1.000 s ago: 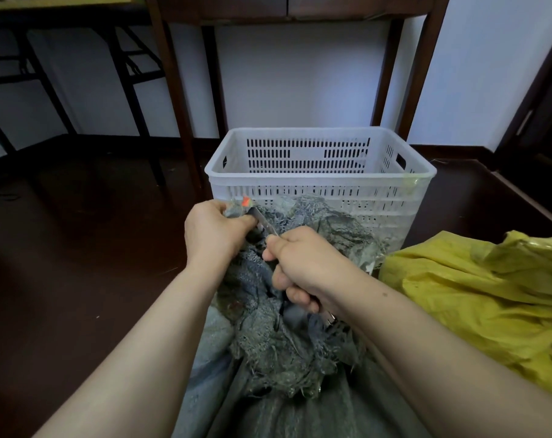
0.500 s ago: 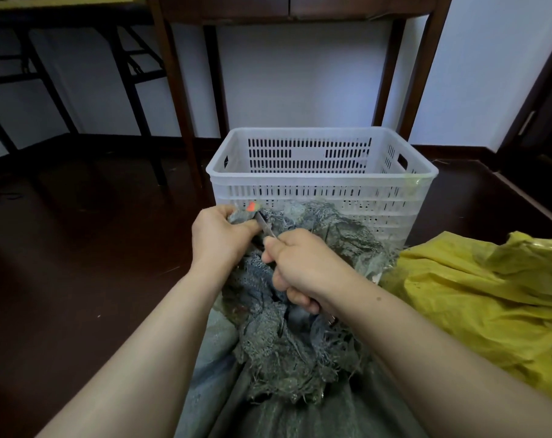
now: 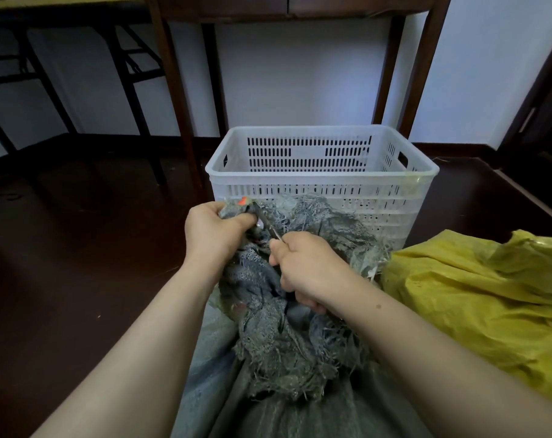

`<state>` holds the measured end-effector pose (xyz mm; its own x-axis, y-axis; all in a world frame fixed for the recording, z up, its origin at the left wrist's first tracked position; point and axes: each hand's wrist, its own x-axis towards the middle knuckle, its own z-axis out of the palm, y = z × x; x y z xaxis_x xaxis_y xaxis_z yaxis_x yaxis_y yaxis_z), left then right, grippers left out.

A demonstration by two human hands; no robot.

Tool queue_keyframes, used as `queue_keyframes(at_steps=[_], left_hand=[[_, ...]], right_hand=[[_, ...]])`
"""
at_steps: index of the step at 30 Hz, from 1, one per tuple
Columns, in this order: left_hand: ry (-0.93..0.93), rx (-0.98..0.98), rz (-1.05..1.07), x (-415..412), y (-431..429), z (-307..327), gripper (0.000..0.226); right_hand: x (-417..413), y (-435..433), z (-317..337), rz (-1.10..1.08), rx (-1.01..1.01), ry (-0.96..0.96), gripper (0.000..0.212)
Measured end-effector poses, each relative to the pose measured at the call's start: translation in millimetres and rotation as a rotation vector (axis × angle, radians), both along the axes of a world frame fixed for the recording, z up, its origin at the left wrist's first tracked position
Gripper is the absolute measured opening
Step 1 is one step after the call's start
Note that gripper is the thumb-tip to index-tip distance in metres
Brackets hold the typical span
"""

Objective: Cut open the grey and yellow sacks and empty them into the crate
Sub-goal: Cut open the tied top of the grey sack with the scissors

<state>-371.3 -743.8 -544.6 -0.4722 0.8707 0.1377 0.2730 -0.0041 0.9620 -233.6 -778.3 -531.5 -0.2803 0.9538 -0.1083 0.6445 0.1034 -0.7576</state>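
**Between the hands, a blade aimed at a thumb**

In the head view, the left hand is clenched round the bunched neck of the grey sack, holding it up just in front of the crate. The right hand, just beside it and nearer to us, is closed round a handle we cannot see. A thin blade runs from that hand up to the left thumb. A small orange piece shows just above the left hand; we cannot tell whether it belongs to the tool or to the sack's tie. Beyond both hands the crate shows nothing inside. The yellow sack lies to the right of the right hand, uncut as far as we can see.

We judge the left thumb to be most at risk. The blade points at it, and if the frayed weave gave way suddenly, the edge would jump into the fingers. The loose threads round the neck could also snag the blade and tempt a harder pull. If the sack opened while its mouth hangs on our side of the crate's rim, the contents would drop onto the dark floor below the hands rather than into the crate. We cannot see what the sack holds, so how it will pour is a guess.
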Motion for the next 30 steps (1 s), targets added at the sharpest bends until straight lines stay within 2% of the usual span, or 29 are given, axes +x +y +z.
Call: queue_keyframes(at_steps=[6,18,23,30], left_hand=[[-0.099,0.008,-0.038,-0.1,0.4,0.8,0.017],[-0.212,0.032,-0.06,5.5,2.7,-4.9,0.027],[-0.194,0.027,-0.119,8.6,0.6,-3.2,0.017],[-0.076,0.014,-0.155,7.4,0.4,-3.9,0.015]], right_hand=[[-3.2,6.0,-2.9,0.021,0.024,-0.024,0.035],[-7.1,-1.1,-9.8,-0.051,-0.11,0.214,0.025],[-5.9,1.8,-9.7,-0.059,-0.011,0.102,0.032],[-4.3,-1.2,-1.3,-0.061,-0.005,0.031,0.036]])
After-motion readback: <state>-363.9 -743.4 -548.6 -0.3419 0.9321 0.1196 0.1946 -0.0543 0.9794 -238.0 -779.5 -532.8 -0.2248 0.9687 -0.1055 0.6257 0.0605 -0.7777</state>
